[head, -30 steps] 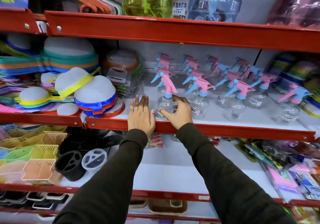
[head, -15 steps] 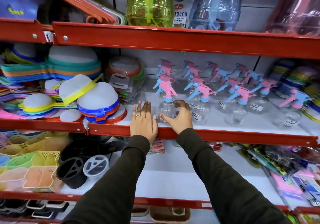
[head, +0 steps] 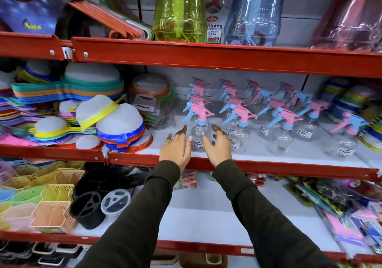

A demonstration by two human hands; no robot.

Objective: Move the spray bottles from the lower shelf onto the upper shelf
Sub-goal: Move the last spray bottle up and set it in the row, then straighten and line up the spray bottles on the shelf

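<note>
Several clear spray bottles with pink and blue trigger heads stand in rows on the red-edged upper shelf [head: 268,167]. The front left spray bottle [head: 199,131] stands upright between my hands. My left hand [head: 175,148] is just left of it, fingers spread and off the bottle. My right hand [head: 218,146] hovers just right of it, fingers apart and curved, not gripping. The white lower shelf [head: 198,222] below my arms shows no spray bottles in its visible middle.
Stacked colourful strainers [head: 119,129] crowd the upper shelf's left side, coloured stacks its right end. Tall green [head: 177,9] and blue [head: 254,13] bottles stand on the top shelf. Plastic baskets [head: 49,205] and black holders [head: 91,207] sit lower left, packets [head: 347,212] lower right.
My right hand has let go of the front bottle and opened. My left hand lifted off the shelf lip. The view shifted slightly downward.
</note>
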